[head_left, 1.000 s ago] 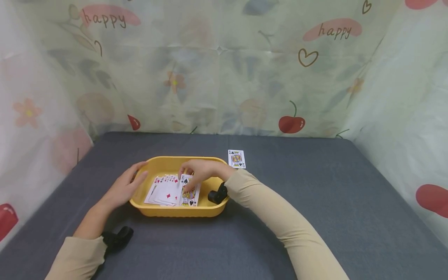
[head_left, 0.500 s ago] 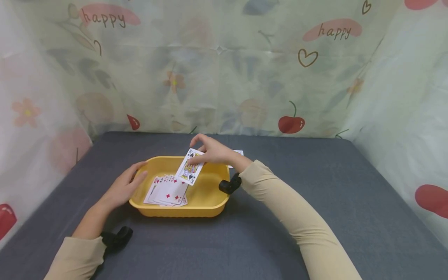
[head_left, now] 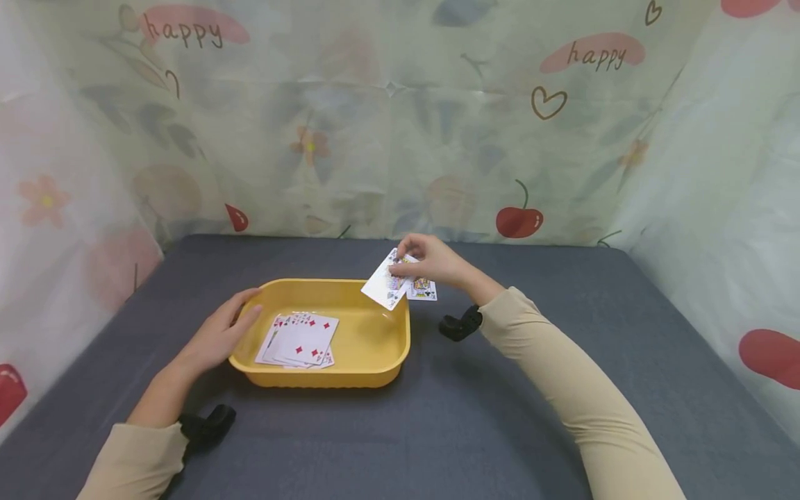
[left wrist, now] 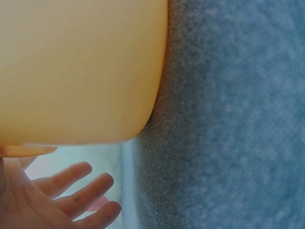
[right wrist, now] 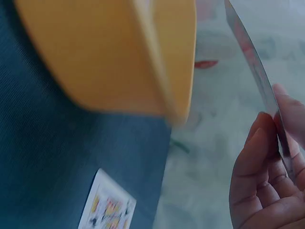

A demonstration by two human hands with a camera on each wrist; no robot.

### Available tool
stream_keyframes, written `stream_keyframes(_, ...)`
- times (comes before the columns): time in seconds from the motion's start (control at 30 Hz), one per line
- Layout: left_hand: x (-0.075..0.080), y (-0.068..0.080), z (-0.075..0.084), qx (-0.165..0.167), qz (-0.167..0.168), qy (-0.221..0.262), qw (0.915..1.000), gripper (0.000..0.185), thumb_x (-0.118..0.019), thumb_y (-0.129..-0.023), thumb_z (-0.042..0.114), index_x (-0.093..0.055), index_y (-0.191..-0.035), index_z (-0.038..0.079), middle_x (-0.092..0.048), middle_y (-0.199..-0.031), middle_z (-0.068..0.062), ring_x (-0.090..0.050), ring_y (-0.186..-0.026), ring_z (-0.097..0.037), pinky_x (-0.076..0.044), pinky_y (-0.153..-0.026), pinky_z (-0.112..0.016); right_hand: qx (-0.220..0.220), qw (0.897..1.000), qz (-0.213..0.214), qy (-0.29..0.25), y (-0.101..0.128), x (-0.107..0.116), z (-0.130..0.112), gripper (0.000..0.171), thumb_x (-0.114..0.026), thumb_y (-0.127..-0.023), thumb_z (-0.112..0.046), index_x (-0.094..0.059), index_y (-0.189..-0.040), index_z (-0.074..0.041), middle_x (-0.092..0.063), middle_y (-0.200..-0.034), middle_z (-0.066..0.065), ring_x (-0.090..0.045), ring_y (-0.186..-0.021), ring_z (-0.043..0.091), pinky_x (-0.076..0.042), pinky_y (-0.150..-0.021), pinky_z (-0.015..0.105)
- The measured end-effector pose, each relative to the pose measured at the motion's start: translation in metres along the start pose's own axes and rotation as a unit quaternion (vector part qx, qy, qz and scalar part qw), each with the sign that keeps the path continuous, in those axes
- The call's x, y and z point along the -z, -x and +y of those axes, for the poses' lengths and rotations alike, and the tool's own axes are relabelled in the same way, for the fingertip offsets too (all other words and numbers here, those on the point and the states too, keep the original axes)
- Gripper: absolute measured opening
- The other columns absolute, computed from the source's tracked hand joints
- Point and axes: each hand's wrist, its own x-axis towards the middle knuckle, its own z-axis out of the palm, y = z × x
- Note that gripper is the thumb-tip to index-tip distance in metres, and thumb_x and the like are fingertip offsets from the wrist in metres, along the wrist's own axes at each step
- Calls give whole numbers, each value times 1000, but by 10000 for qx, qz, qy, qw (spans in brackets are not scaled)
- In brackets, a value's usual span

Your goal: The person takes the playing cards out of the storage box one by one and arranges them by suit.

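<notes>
A: We've got the face card (head_left: 388,285) pinched in our right hand (head_left: 431,260), just above the card on the table (head_left: 423,289).

B: Next it likely wants laying beside that one. Our left hand (head_left: 219,338) rests flat-fingered against the yellow tray (head_left: 400,333).

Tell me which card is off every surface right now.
The card pinched in the right hand, held above the tub's far corner; the others lie in the tub or flat on the table.
</notes>
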Motion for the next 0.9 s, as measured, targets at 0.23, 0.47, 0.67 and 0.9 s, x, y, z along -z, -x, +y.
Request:
stream_keyframes(0.23, 0, 0, 0, -10, -23, 26, 10000, 64, -32, -100, 45, -21, -147, 5, -24, -149, -27, -34, -129, -43, -31, -104, -60, -376, 9989, 266, -3, 13, 18, 26, 31, -71, -83, -17, -54, -107, -7, -58, -123, 14, -60, -78, 16, -53, -68, 30)
stream_keyframes(0.47, 0, -1, -2, -33, 3, -19, 10000, 63, -33, -100, 45, -21, -147, 4, -25, -148, -27, -34, -129, -43, -31, -104, -60, -582, 9972, 463, -22, 21, 32, 44, 35, -67, -85, -15, -53, -116, -6, -52, -125, 15, -59, -85, 19, -53, -73, 33)
stream_keyframes(0.67, 0, -1, -2, -21, 3, -21, 10000, 64, -33, -99, 46, -21, -147, 5, -24, -149, -27, -33, -130, -43, -30, -104, -60, -660, 9951, 723, 119, 26, 45, 59, 38, -65, -86, -12, -52, -121, -6, -51, -124, 15, -53, -78, 15, -49, -71, 31)
stream_keyframes(0.9, 0, -1, -2, -15, -5, 16, 10000, 65, -33, -99, 46, -20, -147, 5, -24, -149, -27, -32, -131, -43, -29, -105, -61, -908, 9901, 911, -554, 27, 54, 80, 45, -62, -87, -4, -45, -129, 0, -63, -102, 22, -60, -68, 8, -50, -62, 25)
